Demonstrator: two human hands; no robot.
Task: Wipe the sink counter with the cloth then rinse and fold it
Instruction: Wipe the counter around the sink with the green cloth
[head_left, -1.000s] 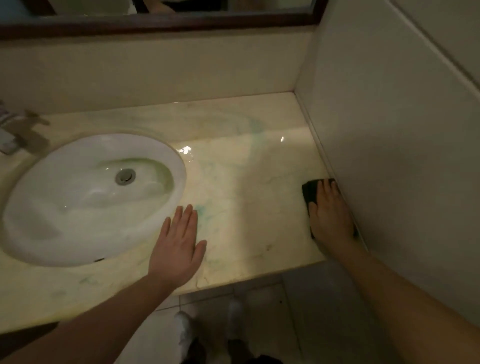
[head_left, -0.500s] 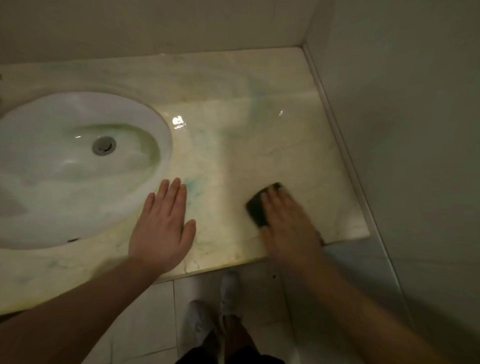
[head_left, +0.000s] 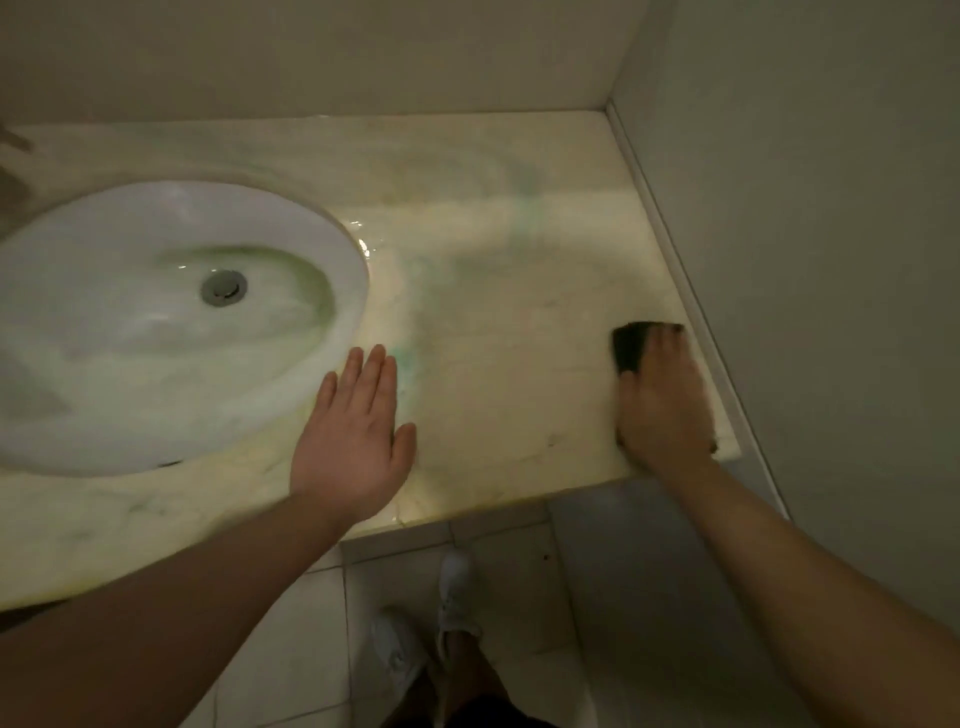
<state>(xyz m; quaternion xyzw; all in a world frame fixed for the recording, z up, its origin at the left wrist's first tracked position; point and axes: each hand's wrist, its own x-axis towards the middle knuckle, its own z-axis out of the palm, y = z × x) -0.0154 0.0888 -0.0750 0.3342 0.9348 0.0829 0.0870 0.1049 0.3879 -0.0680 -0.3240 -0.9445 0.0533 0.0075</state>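
Note:
A dark cloth (head_left: 629, 344) lies flat on the pale marble counter (head_left: 498, 291) near its right end. My right hand (head_left: 665, 405) presses down on the cloth with straight fingers and covers most of it; only the far left corner shows. My left hand (head_left: 353, 441) rests flat on the counter, palm down, just right of the white oval sink (head_left: 104, 374). A metal drain (head_left: 223, 287) sits in the basin.
A side wall (head_left: 805, 260) runs close along the counter's right edge, a back wall (head_left: 311, 57) behind it. The counter's front edge (head_left: 493, 506) drops to a tiled floor (head_left: 519, 582), where my pale shoes (head_left: 452, 597) stand. Wet, greenish streaks mark the marble.
My right hand has slid the cloth from the middle front of the counter back to the right, beside the wall. The left hand stays planted by the sink.

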